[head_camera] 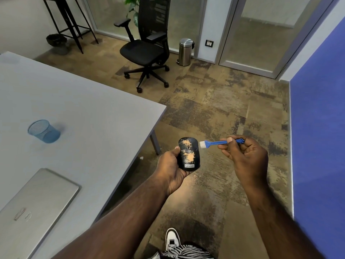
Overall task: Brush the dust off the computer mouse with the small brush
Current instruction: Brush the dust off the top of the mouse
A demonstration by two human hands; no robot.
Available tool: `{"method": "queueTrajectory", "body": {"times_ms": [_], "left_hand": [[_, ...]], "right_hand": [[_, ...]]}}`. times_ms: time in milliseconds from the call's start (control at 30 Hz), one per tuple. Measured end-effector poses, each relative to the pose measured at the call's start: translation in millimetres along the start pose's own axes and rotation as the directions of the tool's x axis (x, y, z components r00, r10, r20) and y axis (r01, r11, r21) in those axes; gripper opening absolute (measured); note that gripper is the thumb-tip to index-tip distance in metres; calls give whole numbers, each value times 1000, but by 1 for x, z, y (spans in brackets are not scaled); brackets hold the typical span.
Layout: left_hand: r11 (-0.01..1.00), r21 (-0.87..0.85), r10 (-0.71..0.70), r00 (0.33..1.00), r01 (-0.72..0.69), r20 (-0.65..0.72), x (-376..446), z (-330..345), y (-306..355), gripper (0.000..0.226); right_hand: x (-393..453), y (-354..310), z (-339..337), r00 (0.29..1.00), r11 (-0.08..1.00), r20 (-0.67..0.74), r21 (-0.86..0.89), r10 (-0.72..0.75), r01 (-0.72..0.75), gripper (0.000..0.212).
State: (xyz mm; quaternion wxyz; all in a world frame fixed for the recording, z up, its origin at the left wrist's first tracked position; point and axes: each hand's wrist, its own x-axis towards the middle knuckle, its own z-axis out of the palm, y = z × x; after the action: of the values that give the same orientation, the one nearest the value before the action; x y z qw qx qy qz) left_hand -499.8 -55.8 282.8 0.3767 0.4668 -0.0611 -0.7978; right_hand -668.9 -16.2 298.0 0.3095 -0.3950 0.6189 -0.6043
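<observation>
A black computer mouse (188, 153) with patches of tan dust on its top lies in my left hand (171, 171), which grips it from below and from the left, over the floor beside the table. My right hand (246, 156) pinches the handle of a small blue brush (214, 143) between thumb and fingers. The brush lies level, its white bristles pointing left, just off the mouse's upper right edge. Whether the bristles touch the mouse I cannot tell.
A grey table (84, 101) stands at the left with a blue mesh cup (43, 131) and a closed silver laptop (35, 204). Farther back are a black office chair (147, 47) and a steel bin (185, 51). A blue wall (317, 128) runs along the right.
</observation>
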Motion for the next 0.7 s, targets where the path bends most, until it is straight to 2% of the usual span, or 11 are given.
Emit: {"method": "queueTrajectory", "body": {"times_ms": [67,200,367,500,600,700], "left_hand": [[1000,-1,-1,1000,1,2,0,0,0,34],[1000,7,7,1000,-7,2,1,-1,0,36],[1000,-2,8,1000,-8,1,0,-1,-2,33],[1000,11,13,1000,-13,-2,1,-1,-2,34],[1000,11,15,1000,-15,0,1,-1,-2,34],[1000,10,16,1000,-16,-3,0,-2,-2,32]], "right_hand": [[0,-2,-1,1000,1000,1,26,-3,3,12],[-7,-5,1,995,1000,97,19,-9,7,15],[-4,-4,1,997,996,-9,-48,-74,73,10],[-8,-9,2,994,994,61,-51,-96,99,15],[-7,-5,3,996,991,39,-104,-83,87,15],[-3,-5,0,998,997,-33,-58,-52,50,13]]}}
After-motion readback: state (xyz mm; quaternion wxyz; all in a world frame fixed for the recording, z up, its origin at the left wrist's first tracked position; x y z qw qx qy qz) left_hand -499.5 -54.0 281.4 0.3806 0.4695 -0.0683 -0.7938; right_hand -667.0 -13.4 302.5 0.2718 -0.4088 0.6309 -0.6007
